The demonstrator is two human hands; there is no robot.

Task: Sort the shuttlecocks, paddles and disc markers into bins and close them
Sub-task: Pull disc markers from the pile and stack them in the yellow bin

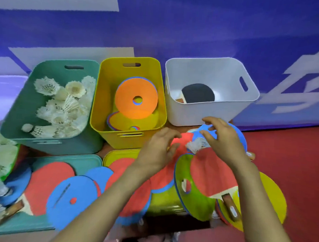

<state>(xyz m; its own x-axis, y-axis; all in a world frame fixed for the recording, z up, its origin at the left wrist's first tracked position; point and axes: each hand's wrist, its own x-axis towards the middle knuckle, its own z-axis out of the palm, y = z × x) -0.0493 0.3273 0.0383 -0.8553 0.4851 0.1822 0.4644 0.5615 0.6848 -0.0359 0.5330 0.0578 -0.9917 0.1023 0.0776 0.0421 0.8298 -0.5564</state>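
Observation:
Three open bins stand in a row: a teal bin [18,114] with several white shuttlecocks [64,105], a yellow bin [101,103] with orange and yellow disc markers [135,101], and a white bin [210,112] with a black-faced paddle [198,94]. In front of them lies a mixed pile. My right hand [223,140] curls its fingers and thumb over a blue disc marker [204,133], just above a loose shuttlecock [196,146]. My left hand [157,152] hovers with loosely curled fingers over a red disc [183,138], holding nothing. A red paddle [209,172] lies under my right wrist.
A teal lid [87,161] and a yellow lid [117,155] lie flat in front of the bins, covered by blue and red discs [69,195] and another red paddle [42,185]. More shuttlecocks [0,154] pile at the left edge. Green and yellow discs [197,204] lean at the right.

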